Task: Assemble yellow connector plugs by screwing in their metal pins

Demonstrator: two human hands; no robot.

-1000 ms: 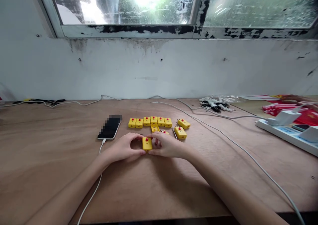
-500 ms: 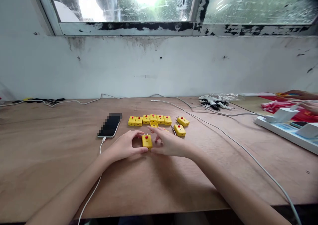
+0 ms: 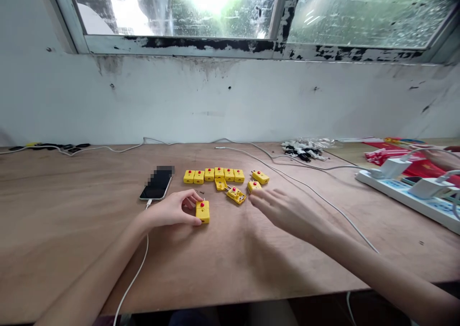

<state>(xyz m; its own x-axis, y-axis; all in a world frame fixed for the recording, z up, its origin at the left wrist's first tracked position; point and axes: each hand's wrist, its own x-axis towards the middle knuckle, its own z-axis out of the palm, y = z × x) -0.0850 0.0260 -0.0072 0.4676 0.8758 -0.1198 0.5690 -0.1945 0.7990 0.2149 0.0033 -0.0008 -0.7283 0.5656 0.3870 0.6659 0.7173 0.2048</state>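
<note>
Between its thumb and fingers, my left hand [image 3: 176, 210] grips a yellow plug block [image 3: 202, 212] with a red button, standing on the table. My right hand [image 3: 278, 208] hovers palm down beside another yellow block [image 3: 254, 186] and partly covers it; what lies under its fingers is hidden. An opened yellow block [image 3: 236, 195] with its inside showing lies between my hands, next to a yellow cover [image 3: 221, 184]. Behind them runs a row of several yellow blocks [image 3: 219, 172]. One more yellow block [image 3: 260, 177] lies at the right.
A phone [image 3: 157, 184] with a white cable lies at the left. Long white cables cross the table [image 3: 108, 182]. A white power strip [image 3: 406, 194] with adapters is at the right, near another person's hand [image 3: 443, 159]. Black and white parts [image 3: 305, 149] lie near the wall.
My right hand has moved off the held block to the right, uncovering the opened block. My left hand keeps its hold. The view has shifted slightly to the right.
</note>
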